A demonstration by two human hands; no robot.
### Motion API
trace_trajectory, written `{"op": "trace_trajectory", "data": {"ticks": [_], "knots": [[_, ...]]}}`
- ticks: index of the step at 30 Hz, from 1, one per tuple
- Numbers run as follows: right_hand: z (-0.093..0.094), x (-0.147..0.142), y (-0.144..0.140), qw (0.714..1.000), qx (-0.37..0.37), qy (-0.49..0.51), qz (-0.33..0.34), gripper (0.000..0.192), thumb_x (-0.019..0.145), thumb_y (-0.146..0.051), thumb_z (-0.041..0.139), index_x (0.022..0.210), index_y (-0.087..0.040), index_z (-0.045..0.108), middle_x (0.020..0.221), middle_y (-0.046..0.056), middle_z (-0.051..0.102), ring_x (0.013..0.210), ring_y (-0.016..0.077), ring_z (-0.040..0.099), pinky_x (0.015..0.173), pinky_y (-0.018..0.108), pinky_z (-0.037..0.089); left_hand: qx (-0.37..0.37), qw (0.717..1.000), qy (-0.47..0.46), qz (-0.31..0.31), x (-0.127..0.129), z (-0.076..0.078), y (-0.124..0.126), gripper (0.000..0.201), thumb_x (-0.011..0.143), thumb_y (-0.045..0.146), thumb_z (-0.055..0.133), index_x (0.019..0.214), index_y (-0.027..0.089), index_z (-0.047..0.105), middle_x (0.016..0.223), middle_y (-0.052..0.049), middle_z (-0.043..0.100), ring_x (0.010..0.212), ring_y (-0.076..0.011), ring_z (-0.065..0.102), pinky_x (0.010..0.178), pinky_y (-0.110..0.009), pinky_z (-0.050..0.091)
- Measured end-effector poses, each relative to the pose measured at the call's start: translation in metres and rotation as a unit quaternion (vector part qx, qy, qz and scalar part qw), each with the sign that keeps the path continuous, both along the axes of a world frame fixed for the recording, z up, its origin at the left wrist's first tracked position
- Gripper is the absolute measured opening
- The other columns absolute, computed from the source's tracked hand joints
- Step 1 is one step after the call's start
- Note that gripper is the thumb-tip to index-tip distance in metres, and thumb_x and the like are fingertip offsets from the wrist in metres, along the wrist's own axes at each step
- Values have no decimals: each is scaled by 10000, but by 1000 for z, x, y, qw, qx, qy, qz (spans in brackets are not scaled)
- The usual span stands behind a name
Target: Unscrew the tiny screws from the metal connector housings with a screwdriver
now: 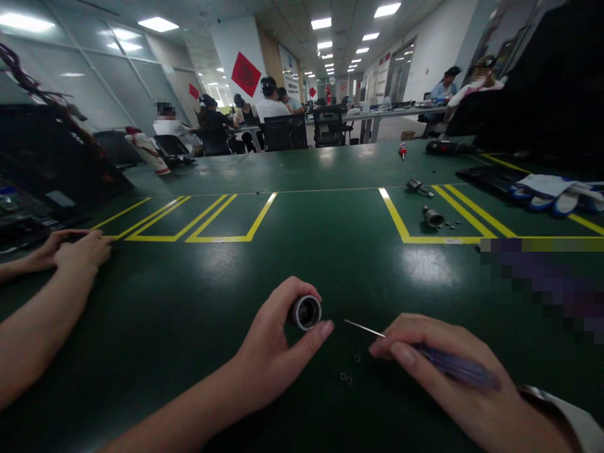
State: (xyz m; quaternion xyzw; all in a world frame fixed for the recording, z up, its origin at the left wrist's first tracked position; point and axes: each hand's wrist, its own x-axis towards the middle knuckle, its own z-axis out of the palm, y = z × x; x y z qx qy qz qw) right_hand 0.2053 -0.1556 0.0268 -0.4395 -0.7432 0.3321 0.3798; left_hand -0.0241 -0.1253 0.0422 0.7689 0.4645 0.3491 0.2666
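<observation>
Nearest, resting on the green surface [198, 302], the right hand [453, 371] pinches a purple-handled screwdriver [453, 368] while the left hand [271, 355] clasps a small metal cylinder [306, 312], loose screws [346, 377] between them; screw-work seems underway, needing a steady tip.

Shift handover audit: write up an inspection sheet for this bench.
Surface: dark green table marked with yellow tape lines.
Job's things: small metal cylinder with its open end facing up; purple-handled precision screwdriver, its thin shaft aimed at the cylinder; tiny screws lying loose between the hands.
Clutter: two more metal parts, work gloves, a red-handled tool.
Grippers: left hand grips the cylinder; right hand holds the screwdriver.
Cables: tangled cords at far left.
Surroundings: another person's hands rest at left; seated people beyond.
</observation>
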Motion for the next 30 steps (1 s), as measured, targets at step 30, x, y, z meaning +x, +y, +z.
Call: {"op": "trace_trajectory", "data": {"ticks": [30], "knots": [[5,-3,2,987,138,-5,77,182,857,-90,424,754,-168,553,662,15,588,616,103,558,556,205,473,-302,935,-186,-8,12,-9,1,379,739,112,589,1108,181,542,1101,-69,612,1062,-199,579,936,-346,453]]}}
